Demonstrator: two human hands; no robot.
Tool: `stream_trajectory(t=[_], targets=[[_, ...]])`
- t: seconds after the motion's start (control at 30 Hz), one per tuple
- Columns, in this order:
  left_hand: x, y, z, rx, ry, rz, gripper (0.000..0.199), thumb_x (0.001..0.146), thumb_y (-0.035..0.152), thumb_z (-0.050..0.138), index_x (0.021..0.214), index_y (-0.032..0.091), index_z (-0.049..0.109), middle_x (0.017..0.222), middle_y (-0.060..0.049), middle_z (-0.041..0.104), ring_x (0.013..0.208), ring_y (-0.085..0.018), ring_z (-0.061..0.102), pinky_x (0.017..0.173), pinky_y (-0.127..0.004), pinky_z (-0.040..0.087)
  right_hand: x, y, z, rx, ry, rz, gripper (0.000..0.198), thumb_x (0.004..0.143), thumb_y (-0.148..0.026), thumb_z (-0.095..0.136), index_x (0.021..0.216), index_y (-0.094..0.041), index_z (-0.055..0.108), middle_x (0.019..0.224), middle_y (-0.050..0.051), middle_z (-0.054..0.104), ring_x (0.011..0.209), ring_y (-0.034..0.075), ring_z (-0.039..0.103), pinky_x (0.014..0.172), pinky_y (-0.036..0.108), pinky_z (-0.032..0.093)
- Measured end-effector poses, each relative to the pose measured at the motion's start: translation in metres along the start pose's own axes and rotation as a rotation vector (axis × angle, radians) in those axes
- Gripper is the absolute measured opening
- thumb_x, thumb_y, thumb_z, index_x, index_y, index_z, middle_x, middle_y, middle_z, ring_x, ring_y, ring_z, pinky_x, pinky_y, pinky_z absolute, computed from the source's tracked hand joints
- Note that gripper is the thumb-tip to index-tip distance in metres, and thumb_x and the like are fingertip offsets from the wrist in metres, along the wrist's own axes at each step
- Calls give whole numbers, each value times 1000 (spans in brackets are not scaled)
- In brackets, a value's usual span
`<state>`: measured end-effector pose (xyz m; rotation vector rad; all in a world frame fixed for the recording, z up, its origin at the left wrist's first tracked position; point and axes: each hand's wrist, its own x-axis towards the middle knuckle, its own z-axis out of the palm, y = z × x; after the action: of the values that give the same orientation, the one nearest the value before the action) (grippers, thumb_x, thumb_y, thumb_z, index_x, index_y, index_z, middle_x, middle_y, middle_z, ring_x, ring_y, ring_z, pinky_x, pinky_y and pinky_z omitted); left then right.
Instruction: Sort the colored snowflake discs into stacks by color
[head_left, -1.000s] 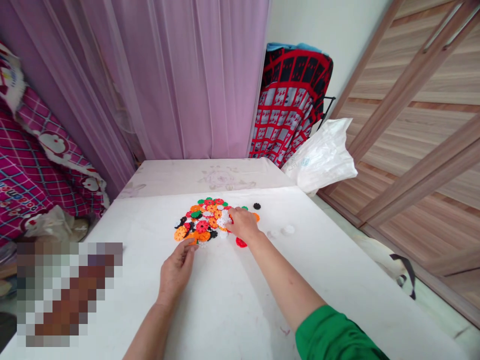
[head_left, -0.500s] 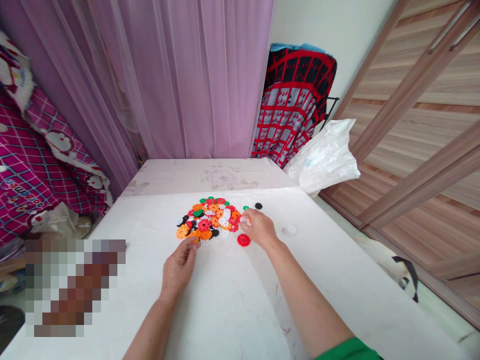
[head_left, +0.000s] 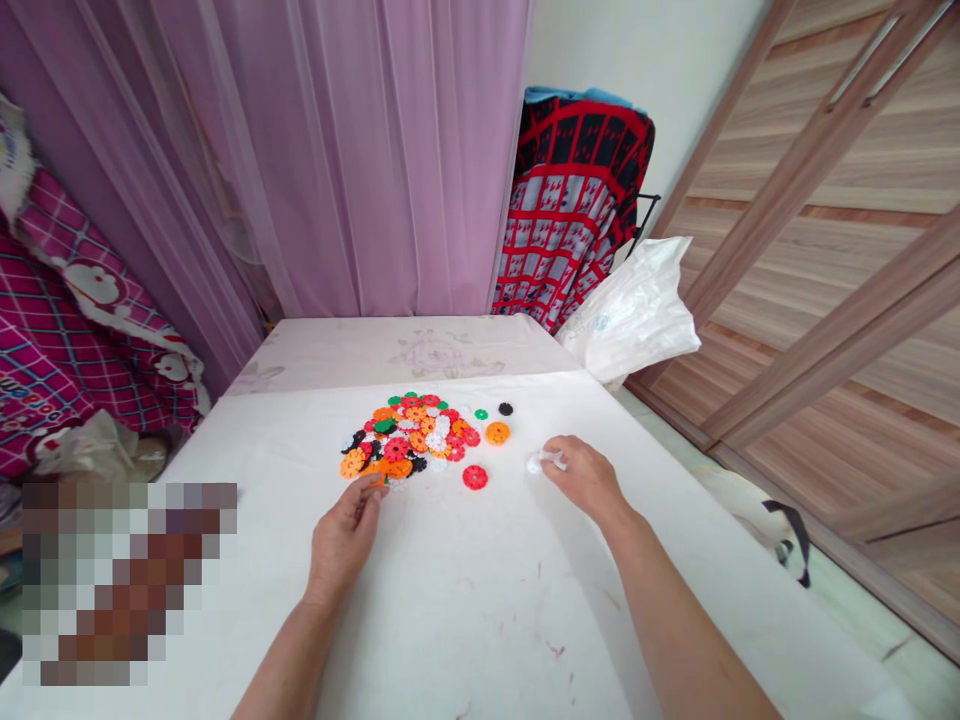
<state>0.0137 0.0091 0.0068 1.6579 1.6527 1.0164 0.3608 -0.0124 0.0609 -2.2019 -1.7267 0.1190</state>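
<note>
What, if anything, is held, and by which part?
Right hand: a white round plastic disc, by its edge. Left hand: at an orange round plastic disc; hold unclear.

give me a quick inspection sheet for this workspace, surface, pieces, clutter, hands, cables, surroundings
Surface: white table cover with small reddish marks; flowered cloth at the far end.
Pieces: mixed-colour pile of discs; red disc, orange disc, green disc and black disc lie apart, to its right.
Clutter: white plastic bag at the far right corner.
Hands: left hand at the pile's near edge, grip unclear; right hand pinches a whitish piece.
Cables: nothing seen.
Surroundings: purple curtain, wooden wardrobe; lower left pixelated.
</note>
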Motion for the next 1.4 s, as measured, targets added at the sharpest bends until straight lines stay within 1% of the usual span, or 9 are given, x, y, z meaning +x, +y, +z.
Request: stream_trajectory(t=[0.13, 0.33, 0.53, 0.73, 0.83, 0.97, 1.07, 1.23, 1.4], targets=[[0, -2, 0, -1, -2, -10, 40, 82, 52, 47, 109, 26, 61, 99, -1, 76, 96, -21, 69, 86, -32, 52, 1, -7, 5, -30, -17, -10, 18, 81, -28, 56, 95, -23, 66, 97, 0, 64, 74, 12, 57, 66, 24, 36], [0, 0, 0, -22, -5, -4, 41, 80, 52, 48, 108, 26, 61, 98, -2, 76, 97, -21, 69, 87, -32, 51, -1, -7, 5, -41, -22, -32, 19, 82, -28, 55, 96, -24, 67, 101, 2, 64, 80, 14, 58, 68, 25, 38], [0, 2, 0, -32, 4, -2, 40, 80, 52, 47, 105, 26, 62, 97, -2, 76, 97, -22, 69, 85, -32, 52, -5, 6, -5, 9, 108, -31, 29, 81, -12, 45, 93, -25, 69, 101, 0, 67, 78, 13, 59, 71, 26, 41], [0, 4, -1, -23, -1, -3, 41, 79, 52, 47, 106, 25, 62, 96, -3, 76, 95, -22, 70, 83, -32, 53, -7, 12, -17, 100, 267, 12, 29, 79, -15, 42, 85, -25, 69, 96, 1, 70, 81, 16, 62, 75, 28, 45], [0, 3, -1, -15, -5, -16, 41, 80, 52, 46, 107, 26, 61, 98, -2, 76, 97, -21, 69, 84, -32, 52, -9, 7, -15, 134, 272, 1, 28, 79, -16, 42, 84, -24, 69, 96, 1, 70, 82, 17, 62, 75, 29, 45], [0, 0, 1, -30, -10, -11, 40, 81, 52, 46, 107, 26, 62, 98, -2, 76, 97, -21, 69, 86, -32, 51, -10, -14, -3, 159, 215, -51, 28, 79, -16, 43, 86, -25, 69, 96, 0, 70, 79, 15, 62, 75, 27, 46], [0, 0, 1, -33, -12, -14, 40, 80, 51, 47, 107, 26, 62, 97, -2, 76, 96, -21, 69, 85, -32, 52, -11, -44, 10, 157, 108, -141, 26, 80, -16, 47, 91, -25, 69, 99, -1, 70, 78, 13, 62, 75, 26, 46], [-1, 2, 0, -29, -10, -10, 39, 81, 50, 47, 108, 26, 61, 97, -2, 76, 95, -21, 70, 85, -32, 52, -9, -99, 26, 59, -72, -240, 19, 83, -22, 53, 93, -27, 69, 101, 0, 71, 95, 16, 62, 79, 25, 44], [-1, 1, 1, -21, -15, -4, 39, 81, 50, 46, 108, 26, 61, 97, -2, 76, 94, -21, 70, 84, -32, 52, -5, -133, 40, -72, -172, -263, 18, 83, -27, 54, 94, -24, 68, 100, 4, 72, 98, 20, 61, 78, 29, 44]])
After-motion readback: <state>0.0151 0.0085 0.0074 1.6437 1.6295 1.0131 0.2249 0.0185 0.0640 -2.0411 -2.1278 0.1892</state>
